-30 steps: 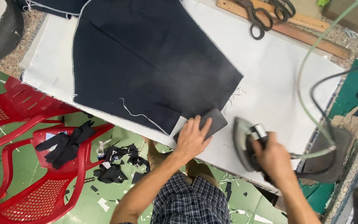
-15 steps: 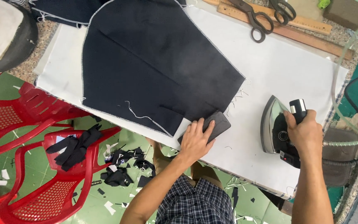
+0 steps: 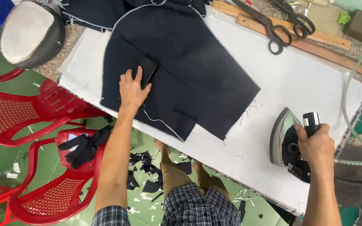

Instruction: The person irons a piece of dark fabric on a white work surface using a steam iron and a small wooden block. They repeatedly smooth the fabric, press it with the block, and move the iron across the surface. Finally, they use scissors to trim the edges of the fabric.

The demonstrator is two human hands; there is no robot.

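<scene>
Pressing work, at the positioning stage. Left hand laid flat, fingers spread wide, palm down on the navy fabric panel, fingertips pinning a small dark rectangular piece onto the panel's upper left part. Hard to tell whether a pocket patch or a loose scrap. Right hand wrapped tight around the handle of the steam iron, tipped up on its heel, soleplate facing left, parked on the white padded cover well apart from the panel. Grey hose trailing off to the right.

Before any pass of the iron: small piece square and held without a wrinkle, left fingers pulled back clear of the hot plate, hose kept from dragging across the cloth.

Beyond the panel, 2 pairs of scissors across a wooden ruler. Below the table edge, 2 red plastic chairs and dark offcuts on the green floor.
</scene>
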